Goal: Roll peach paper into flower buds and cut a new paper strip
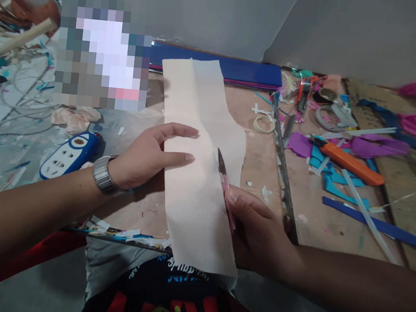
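Dark clothing point(144, 287) fills six o'clock; toward twelve, on the desk point(262, 166), lies my sheet point(193, 213) — likely light, bendy, easily creased, best pressed near nine o'clock. Left grip point(145, 155) lies wide there; right grip point(252, 212) holds scissors point(222, 162).

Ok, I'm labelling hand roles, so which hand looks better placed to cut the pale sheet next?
Probably the right hand: it holds the pink-handled cutting tool, with the dark blade at the pale sheet. The left hand lies over the sheet without a tool, seemingly better suited to steadying.
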The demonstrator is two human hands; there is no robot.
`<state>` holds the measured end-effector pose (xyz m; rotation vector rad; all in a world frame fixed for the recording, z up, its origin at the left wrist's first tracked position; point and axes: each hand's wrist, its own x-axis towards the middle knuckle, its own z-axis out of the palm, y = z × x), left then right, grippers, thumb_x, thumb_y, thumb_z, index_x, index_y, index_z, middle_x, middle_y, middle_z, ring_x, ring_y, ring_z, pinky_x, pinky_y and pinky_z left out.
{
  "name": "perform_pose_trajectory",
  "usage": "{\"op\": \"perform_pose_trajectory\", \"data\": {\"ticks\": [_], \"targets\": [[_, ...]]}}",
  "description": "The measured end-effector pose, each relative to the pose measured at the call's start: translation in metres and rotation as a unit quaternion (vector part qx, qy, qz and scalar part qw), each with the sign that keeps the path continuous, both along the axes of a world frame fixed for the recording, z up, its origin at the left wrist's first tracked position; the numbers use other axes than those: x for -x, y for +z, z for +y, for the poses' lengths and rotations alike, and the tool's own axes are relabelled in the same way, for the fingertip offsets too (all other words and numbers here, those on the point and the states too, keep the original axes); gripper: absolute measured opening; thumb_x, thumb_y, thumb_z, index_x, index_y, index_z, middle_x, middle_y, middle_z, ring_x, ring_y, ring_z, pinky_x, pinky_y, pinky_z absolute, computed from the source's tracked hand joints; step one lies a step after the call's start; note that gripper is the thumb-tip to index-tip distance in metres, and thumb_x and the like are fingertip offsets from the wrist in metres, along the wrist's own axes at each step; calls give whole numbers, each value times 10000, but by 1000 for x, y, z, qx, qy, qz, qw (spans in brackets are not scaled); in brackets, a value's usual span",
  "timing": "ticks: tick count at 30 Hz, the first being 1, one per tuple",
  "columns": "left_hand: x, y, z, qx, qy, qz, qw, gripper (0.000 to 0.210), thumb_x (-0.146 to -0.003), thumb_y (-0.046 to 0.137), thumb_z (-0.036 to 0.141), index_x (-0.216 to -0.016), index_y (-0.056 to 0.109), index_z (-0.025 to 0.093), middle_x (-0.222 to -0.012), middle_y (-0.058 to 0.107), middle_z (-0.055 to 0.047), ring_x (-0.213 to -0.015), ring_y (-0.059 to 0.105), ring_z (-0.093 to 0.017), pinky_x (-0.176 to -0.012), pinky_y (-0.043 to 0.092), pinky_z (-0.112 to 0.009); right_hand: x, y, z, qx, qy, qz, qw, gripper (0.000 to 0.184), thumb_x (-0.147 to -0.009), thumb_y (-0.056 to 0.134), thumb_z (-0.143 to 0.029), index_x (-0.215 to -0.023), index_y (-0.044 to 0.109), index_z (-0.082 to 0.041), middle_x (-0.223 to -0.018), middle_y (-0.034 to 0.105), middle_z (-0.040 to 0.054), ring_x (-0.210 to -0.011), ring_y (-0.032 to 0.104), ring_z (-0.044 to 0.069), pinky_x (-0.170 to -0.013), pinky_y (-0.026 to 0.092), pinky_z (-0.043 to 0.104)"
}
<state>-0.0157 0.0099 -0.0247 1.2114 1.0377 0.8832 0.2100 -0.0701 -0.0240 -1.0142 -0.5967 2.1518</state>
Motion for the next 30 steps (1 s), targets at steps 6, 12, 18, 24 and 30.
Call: {"op": "perform_pose_trajectory", "data": {"ticks": [6, 12, 18, 24, 30], "targets": [[0, 0, 1, 3, 19, -13, 1000, 479, -769, 855, 223, -1219, 692, 201, -1246, 717, -85, -962, 710, -203, -827, 607, -344, 1, 0, 0, -16, 2, 20, 1000, 446, -888, 769, -491, -642, 531, -205, -577, 488, -43, -499, 377, 87, -467, 255, 232], [0, 1, 1, 5, 15, -13, 1000, 485, -772, 861, 226, -1226, 692, 210, -1176, 733, -68, -874, 707, -176, -792, 606, -328, 0, 0, 1, -19, 11, 18, 1000, 432, -904, 755, -492, -650, 555, -205, -574, 499, -41, -482, 379, 84, -459, 246, 235], [-1, 3, -2, 3, 11, -16, 1000, 470, -773, 859, 215, -1213, 692, 210, -1179, 735, -57, -876, 710, -171, -807, 606, -327, 2, -2, 1, -20, -2, 23, 1000, 446, -897, 760, -500, -642, 538, -209, -597, 514, -41, -516, 424, 94, -482, 321, 229], [-1, 3, -3, 0, 9, -11, 1000, 484, -775, 860, 237, -1224, 680, 212, -1203, 729, -66, -937, 719, -199, -829, 609, -347, 1, 0, 0, 2, -12, 11, 1000, 394, -878, 789, -467, -692, 554, -210, -576, 474, -62, -491, 366, 81, -458, 295, 207], [-1, 3, -3, 7, 6, -14, 1000, 484, -778, 861, 243, -1223, 674, 218, -1159, 740, -60, -899, 722, -196, -815, 612, -353, 0, 0, 0, 2, -9, 28, 1000, 364, -908, 766, -451, -710, 581, -208, -579, 488, -60, -492, 377, 80, -465, 307, 200]]}}
